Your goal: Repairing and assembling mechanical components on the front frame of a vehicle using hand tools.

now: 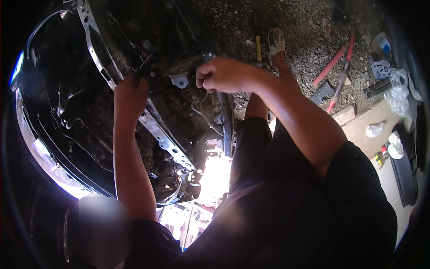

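My left hand (132, 92) is at a long perforated metal rail (161, 134) in the dark engine bay of a car, its fingertips curled down and partly hidden among dark parts, so what they hold is unclear. My right hand (215, 77) is curled beside a metal bracket (178, 77), above a dark upright bar (225, 130); a thin line hangs just below its fingers, and I cannot make out whether they grip it. A curved hose or cable (201, 114) runs under that hand toward the bar.
Gravel ground (298, 49) at upper right holds red pipes (329, 65), a yellow strip (258, 47) and loose metal parts (380, 68). A pale board (367, 116) carries plastic wrap (398, 92) and dark panels (403, 179). My sandalled foot (276, 42) rests on the gravel. Bright light floods the lower middle.
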Available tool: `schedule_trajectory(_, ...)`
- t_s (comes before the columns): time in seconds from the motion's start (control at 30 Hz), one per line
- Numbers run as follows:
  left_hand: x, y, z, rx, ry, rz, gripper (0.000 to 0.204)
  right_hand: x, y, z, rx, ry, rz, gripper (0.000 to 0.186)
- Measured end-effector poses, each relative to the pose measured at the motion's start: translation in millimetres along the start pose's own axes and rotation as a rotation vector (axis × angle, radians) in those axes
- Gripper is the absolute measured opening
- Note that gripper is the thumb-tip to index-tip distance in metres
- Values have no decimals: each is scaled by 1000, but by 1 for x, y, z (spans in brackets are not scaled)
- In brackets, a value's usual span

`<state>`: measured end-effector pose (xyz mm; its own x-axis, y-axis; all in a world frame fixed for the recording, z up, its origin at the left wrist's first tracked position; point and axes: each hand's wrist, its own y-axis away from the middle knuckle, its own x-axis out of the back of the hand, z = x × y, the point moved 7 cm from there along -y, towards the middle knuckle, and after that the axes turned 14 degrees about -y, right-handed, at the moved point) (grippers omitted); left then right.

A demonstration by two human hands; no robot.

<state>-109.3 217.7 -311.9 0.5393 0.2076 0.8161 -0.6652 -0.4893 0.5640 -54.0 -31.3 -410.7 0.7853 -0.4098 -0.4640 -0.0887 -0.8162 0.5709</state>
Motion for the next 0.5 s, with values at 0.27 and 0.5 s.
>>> schedule_trajectory(0.27,4,7,4,30,26,-18,36,16,-55,-74,316,323,227,29)
schedule_trajectory(0.5,6,8,11,23,20,-48,35,-36,-137,-44,200,465,75,34)
